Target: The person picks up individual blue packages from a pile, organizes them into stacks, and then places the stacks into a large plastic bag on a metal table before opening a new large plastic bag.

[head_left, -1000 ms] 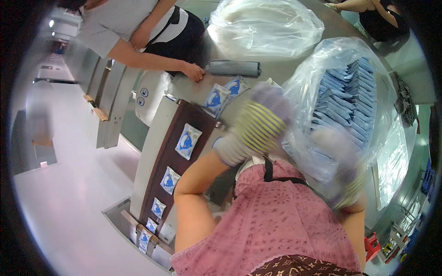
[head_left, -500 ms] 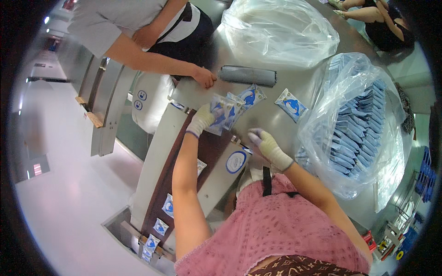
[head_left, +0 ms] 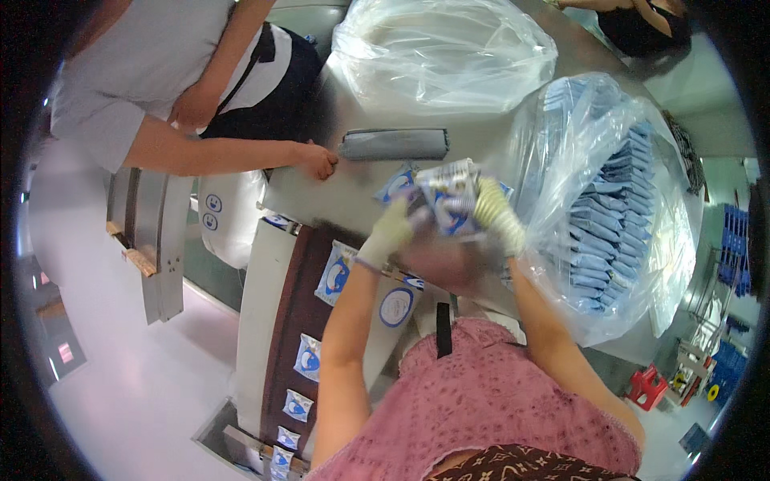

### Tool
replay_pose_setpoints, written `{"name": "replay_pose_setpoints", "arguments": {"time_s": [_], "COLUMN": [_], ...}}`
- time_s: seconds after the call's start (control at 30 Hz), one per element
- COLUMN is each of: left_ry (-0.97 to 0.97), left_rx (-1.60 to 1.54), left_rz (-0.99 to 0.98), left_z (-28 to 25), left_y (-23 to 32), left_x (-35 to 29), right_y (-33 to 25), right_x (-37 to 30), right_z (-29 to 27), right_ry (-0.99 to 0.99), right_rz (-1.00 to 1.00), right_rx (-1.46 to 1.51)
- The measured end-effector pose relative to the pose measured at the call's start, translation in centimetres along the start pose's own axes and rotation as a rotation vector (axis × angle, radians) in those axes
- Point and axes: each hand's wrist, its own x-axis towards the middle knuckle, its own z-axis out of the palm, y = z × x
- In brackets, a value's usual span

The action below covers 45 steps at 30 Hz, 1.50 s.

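Observation:
Both my hands wear whitish knit gloves and are above the metal table (head_left: 353, 180). Between them is a small bunch of blue-and-white sealed packets (head_left: 451, 192), blurred by motion. My right hand (head_left: 497, 215) is closed on the bunch's right side. My left hand (head_left: 395, 228) has its smeared fingers at the left edge, apparently gripping it too. Just behind, another such packet (head_left: 396, 184) lies on the table, partly covered by the bunch. Left of my left forearm, a packet (head_left: 333, 274) rides near the end of the dark brown conveyor belt (head_left: 290, 301), with several more behind it.
A clear plastic bag (head_left: 533, 264) to the right holds rows of stacked blue packets. Another clear bag (head_left: 441, 72) stands at the back. A grey rectangular bundle (head_left: 395, 145) lies near a co-worker's hand (head_left: 319, 160). A red stool (head_left: 646, 388) is at the lower right.
My left hand has moved right from the belt's end with packets. My right hand has come up to meet it and hold them. More packets have come along the belt.

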Motion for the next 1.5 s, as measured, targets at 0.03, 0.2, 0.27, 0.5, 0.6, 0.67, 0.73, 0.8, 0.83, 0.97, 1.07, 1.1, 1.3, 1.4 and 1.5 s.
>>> {"name": "replay_pose_setpoints", "arguments": {"time_s": [0.03,0.2,0.27,0.5,0.6,0.67,0.73,0.8,0.83,0.97,1.07,1.1,1.3,1.4,1.5], "left_ry": [0.156,0.379,0.095,0.098,0.009,-0.021,-0.150,-0.382,-0.289,-0.529,-0.420,-0.414,-0.184,-0.104,-0.232], "left_rx": [0.342,0.873,0.736,-0.858,-0.331,0.327,0.373,-0.202,-0.120,-1.246,-0.905,-0.753,0.597,0.933,0.938], "left_rz": [-0.059,-0.126,-0.257,-0.173,0.414,0.888,0.915,0.485,0.703,0.267,0.480,0.461,0.271,0.534,0.593], "left_z": [0.8,3.6,3.2,1.1,-0.8,-1.4,-0.7,1.8,2.9,6.3,8.4,10.2,12.9,16.6,19.9], "left_y": [-1.3,0.8,0.8,7.9,16.2,20.6,23.1,26.1,28.8,32.2,37.7,38.1,32.3,31.4,29.2], "left_x": [2.0,5.8,5.8,-3.8,-4.1,-4.7,-4.5,-2.3,-0.3,6.5,8.6,9.7,15.7,14.5,16.6], "right_y": [1.3,11.2,9.0,-4.6,-6.9,-8.5,-10.3,-12.0,-12.6,-9.6,-3.5,-1.4,-0.2,-3.1,-2.9], "right_x": [2.4,4.3,1.8,-9.6,-15.0,-18.4,-21.4,-21.3,-21.1,-16.7,-13.1,-12.4,-13.6,-13.4,-9.9], "right_z": [-2.7,-7.3,-5.3,0.7,1.0,-1.0,-4.3,-8.5,-10.6,-23.8,-26.5,-26.5,-25.0,-26.4,-28.5], "right_ry": [0.095,0.158,0.108,-0.065,0.036,0.339,0.547,0.497,0.469,0.690,0.503,0.417,0.201,0.191,0.378], "right_rz": [0.037,0.020,0.284,-0.389,-0.507,-0.785,-0.903,-0.817,-0.779,-0.741,-0.639,-0.715,-0.421,-0.411,-0.744], "right_rx": [-0.420,-1.074,-0.128,0.085,0.332,-0.084,-0.644,-0.643,-0.455,-0.641,-1.366,-1.682,-1.328,-0.991,-0.997]}}
